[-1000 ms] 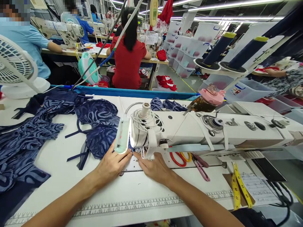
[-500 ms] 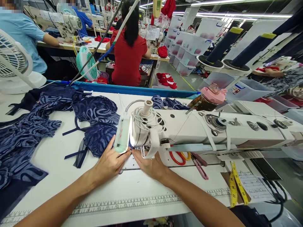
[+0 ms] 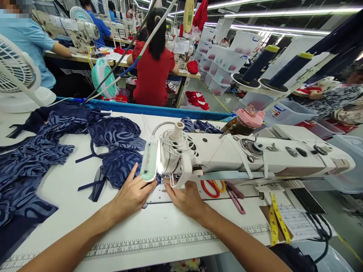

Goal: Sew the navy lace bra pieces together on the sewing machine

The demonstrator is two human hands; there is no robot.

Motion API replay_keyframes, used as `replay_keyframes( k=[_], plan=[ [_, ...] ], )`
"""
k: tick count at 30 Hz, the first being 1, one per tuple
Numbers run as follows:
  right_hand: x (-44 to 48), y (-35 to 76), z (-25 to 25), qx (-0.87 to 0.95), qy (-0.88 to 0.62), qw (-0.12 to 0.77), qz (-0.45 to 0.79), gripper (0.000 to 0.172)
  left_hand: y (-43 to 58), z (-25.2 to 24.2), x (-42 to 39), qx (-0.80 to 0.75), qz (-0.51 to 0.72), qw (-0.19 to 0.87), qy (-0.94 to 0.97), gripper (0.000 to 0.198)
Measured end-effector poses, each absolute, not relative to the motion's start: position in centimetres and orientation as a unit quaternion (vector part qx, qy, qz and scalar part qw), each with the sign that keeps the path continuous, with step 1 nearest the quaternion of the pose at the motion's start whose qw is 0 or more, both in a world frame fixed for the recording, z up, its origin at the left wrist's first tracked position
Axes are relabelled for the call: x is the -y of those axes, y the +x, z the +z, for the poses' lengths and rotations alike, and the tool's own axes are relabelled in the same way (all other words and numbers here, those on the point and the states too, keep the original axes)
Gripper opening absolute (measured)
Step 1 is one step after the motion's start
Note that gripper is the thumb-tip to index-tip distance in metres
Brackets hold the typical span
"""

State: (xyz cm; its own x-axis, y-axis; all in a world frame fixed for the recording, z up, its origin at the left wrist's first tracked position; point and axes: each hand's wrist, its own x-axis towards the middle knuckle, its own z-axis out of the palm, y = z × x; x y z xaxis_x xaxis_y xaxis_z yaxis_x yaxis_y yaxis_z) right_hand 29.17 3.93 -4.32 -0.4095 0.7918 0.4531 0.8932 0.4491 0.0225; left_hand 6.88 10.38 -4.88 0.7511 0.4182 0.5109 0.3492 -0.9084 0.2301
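A navy patterned bra point(image 3: 119, 166) lies left of a white sewing machine point(image 3: 221, 151), with its edge reaching under the needle area. My left hand point(image 3: 133, 194) rests on the bra's near edge, fingers stretched and spread, the tips partly behind a pale green guard point(image 3: 149, 160). To the right of the presser foot, my right hand point(image 3: 185, 198) lies low on the machine bed with its fingers extended toward the needle. The machine head partly covers those fingers, and I see nothing gripped in them. A gap separates the two hands.
More navy garments point(image 3: 34, 162) cover the left table. Red-handled scissors point(image 3: 211, 189), pink tweezers point(image 3: 236, 200) and a yellow tape measure point(image 3: 273, 221) lie right of my hand. A pink-lidded jar point(image 3: 246, 119) stands behind the machine. A person in red point(image 3: 154, 71) sits ahead.
My right hand has moved slightly right, away from my left fingertips, uncovering a bit of navy fabric by the presser foot. My left hand stays nearly in place. The view has shifted a little.
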Motion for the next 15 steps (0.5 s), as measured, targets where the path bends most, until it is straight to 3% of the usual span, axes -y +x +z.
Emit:
replay_keyframes(
  k=[15],
  plan=[
    [-5.6, 29.1, -6.2, 0.829, -0.527, 0.173, -0.072, 0.018, 6.7, -5.4, -10.3, -0.222, 0.261, 0.061, 0.937, 0.039]
  ],
)
